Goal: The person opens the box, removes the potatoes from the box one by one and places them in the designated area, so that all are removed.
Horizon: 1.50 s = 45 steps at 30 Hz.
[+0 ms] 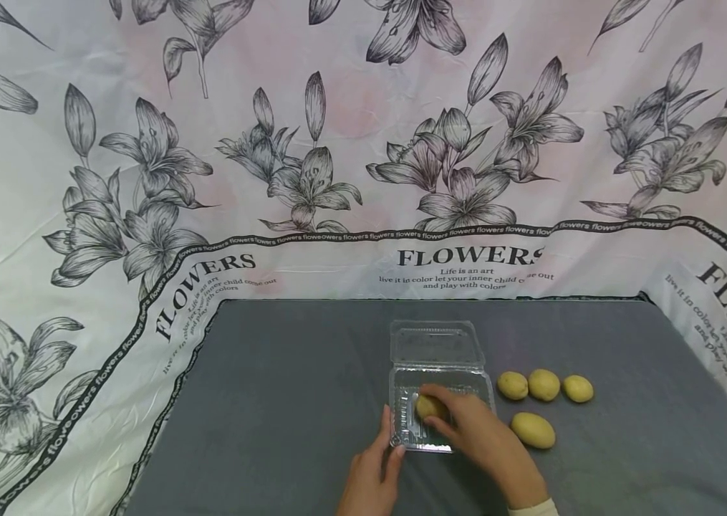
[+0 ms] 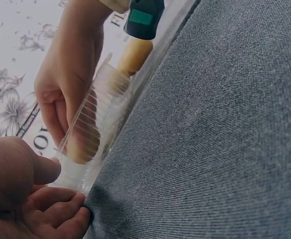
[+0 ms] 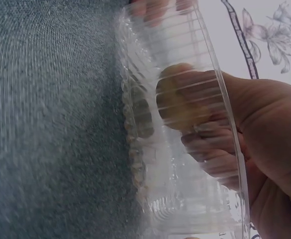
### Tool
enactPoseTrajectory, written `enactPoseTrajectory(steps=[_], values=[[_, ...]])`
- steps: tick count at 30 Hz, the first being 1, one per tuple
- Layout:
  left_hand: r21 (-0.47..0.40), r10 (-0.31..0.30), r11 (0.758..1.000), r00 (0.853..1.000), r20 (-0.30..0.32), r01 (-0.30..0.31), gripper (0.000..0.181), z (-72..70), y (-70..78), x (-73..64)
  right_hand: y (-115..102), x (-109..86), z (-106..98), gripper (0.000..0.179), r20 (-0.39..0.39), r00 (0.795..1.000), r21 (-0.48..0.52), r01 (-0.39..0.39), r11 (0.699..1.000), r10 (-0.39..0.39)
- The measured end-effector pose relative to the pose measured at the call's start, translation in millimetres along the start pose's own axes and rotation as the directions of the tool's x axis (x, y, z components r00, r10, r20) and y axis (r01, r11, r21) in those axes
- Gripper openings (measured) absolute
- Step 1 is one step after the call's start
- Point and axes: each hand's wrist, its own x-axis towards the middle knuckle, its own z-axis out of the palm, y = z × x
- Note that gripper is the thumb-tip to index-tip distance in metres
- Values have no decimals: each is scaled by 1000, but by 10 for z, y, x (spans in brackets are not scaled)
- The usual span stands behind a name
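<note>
A clear plastic clamshell container (image 1: pixel 402 430) lies on the grey table with its lid (image 1: pixel 434 344) folded back, away from me. My left hand (image 1: pixel 369 473) holds the near left corner, the index finger along the left wall and the thumb at the front. Inside the container, my right hand (image 1: pixel 482 437) grips a yellow lemon (image 1: pixel 429 407) between thumb and fingers. Through the ribbed wall, the right wrist view shows this lemon (image 3: pixel 172 97) against the fingers. More lemons, such as the large one (image 1: pixel 533 430), lie right of the container.
Three lemons sit in a row at the right, among them the middle one (image 1: pixel 543 385) and a smaller one (image 1: pixel 578 388). A grey cloth (image 1: pixel 286 401) covers the table. Behind it hangs a white curtain (image 1: pixel 350 179) printed with flowers.
</note>
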Motion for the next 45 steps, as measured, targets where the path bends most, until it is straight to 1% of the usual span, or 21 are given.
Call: enactPoseTrajectory(steps=[10, 15, 18, 22, 26, 28, 32, 35, 40, 43, 45], values=[[17, 11, 1000, 1000, -22, -10, 65, 19, -6, 14, 9, -52, -87, 45, -49, 998, -9, 42, 999, -42], [16, 13, 1000, 999, -32, -13, 65, 30, -26, 14, -6, -93, -133, 47, -92, 993, -39, 64, 997, -68], [26, 25, 999, 999, -46, -24, 65, 40, -36, 8, -19, -121, -180, 48, -111, 991, -35, 64, 997, -68], [43, 45, 998, 997, -64, -42, 65, 41, -40, -1, -22, -157, -222, 48, -163, 984, -45, 71, 996, -78], [50, 59, 997, 995, -74, -56, 65, 40, -36, -10, -4, -198, -245, 50, -217, 971, -58, 91, 994, -102], [31, 59, 998, 996, -68, -57, 65, 46, -29, -6, 8, -216, -264, 51, -216, 973, -42, 78, 996, -85], [-14, 43, 999, 998, -43, -44, 65, 56, -13, 6, 25, -242, -307, 51, -176, 984, 3, 24, 1000, -23], [-33, 28, 999, 999, -30, -29, 66, 55, -5, 7, 38, -254, -327, 51, -176, 984, -5, 4, 1000, -5], [-35, 27, 999, 999, -31, -28, 66, 49, -1, 2, 68, -277, -355, 51, -225, 974, -44, 22, 999, -31], [-25, 38, 999, 999, -37, -39, 66, 49, -2, 0, 99, -298, -366, 52, -265, 961, -70, 60, 996, -76], [-15, 45, 999, 998, -43, -46, 66, 51, -4, -1, 126, -314, -371, 55, -293, 949, -99, 94, 991, -119]])
